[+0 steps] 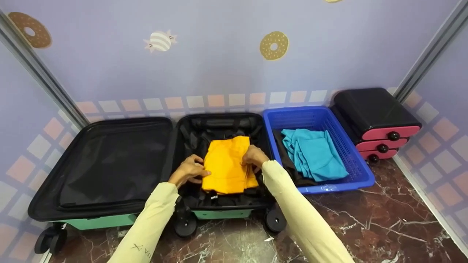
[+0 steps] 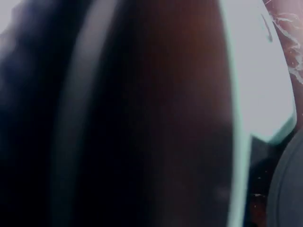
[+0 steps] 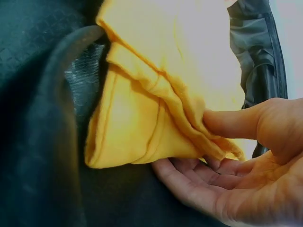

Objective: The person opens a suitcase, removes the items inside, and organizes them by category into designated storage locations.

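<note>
A yellow folded garment [image 1: 226, 164] lies in the black-lined right half of a suitcase [image 1: 215, 117]. My left hand [image 1: 190, 168] is at the garment's left edge, its thumb lying over the cloth and its fingers touching the side. At the right edge, my right hand [image 1: 255, 156] pinches the layered cloth. The right wrist view shows that thumb [image 3: 232, 124] on top of the folds and the fingers [image 3: 189, 187] underneath. The left wrist view is mostly dark and blurred, with the suitcase's pale green shell [image 2: 260, 71] at its right and the left hand out of sight.
The suitcase's other half [image 1: 113, 164] lies opened flat at the left, with wheels along the front. Right of the suitcase, a blue basket [image 1: 351, 153] holds blue folded cloth [image 1: 316, 155] and dark cloth. A black and pink drawer unit [image 1: 380, 117] stands beyond, near the wall.
</note>
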A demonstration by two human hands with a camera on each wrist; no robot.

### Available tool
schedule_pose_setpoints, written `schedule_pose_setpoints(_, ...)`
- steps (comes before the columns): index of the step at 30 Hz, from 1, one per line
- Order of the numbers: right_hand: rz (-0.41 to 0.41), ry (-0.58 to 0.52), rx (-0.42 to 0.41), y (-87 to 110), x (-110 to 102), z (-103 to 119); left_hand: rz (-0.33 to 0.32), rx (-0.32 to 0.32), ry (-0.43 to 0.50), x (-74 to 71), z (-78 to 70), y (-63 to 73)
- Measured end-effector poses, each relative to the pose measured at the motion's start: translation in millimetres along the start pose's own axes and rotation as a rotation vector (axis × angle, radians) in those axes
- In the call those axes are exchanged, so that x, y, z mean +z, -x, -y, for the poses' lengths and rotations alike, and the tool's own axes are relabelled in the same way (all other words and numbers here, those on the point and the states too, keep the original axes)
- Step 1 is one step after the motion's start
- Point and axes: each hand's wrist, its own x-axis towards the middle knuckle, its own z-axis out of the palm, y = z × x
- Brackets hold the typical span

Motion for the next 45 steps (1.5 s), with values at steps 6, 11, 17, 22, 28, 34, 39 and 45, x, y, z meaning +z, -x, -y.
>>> schedule_pose_setpoints(6,0.004,-0.026,0.040,-3.5,-10.1,0.0,0.093,0.012,-0.011,-1.8,-10.4,-4.6)
schedule_pose_setpoints(11,0.025,-0.057,0.035,-5.8,-7.3,-1.9,0.151,-0.032,-0.007,-5.2,-12.3,-3.5)
schedule_pose_setpoints(17,0.038,-0.031,0.087,-8.9,-2.7,0.4,0.187,-0.070,-0.042,-2.6,-14.7,-1.0)
schedule_pose_setpoints(22,0.060,-0.005,0.099,-7.6,-1.0,7.7,0.140,-0.071,-0.034,-2.6,-15.9,1.2)
schedule_pose_setpoints(28,0.016,0.025,0.015,0.8,-10.9,12.8,0.043,-0.012,-0.010,3.9,-21.4,3.6)
schedule_pose_setpoints(34,-0.018,-0.028,-0.070,11.9,-33.2,22.6,-0.014,0.076,0.041,-4.2,-36.6,12.4)
schedule_pose_setpoints(39,0.014,-0.170,-0.186,23.6,-67.1,26.4,-0.020,0.117,0.105,-15.2,-59.6,17.2)
schedule_pose_setpoints(45,-0.007,-0.247,-0.271,34.1,-100.3,26.9,-0.056,0.183,0.182,-11.2,-86.6,22.8)
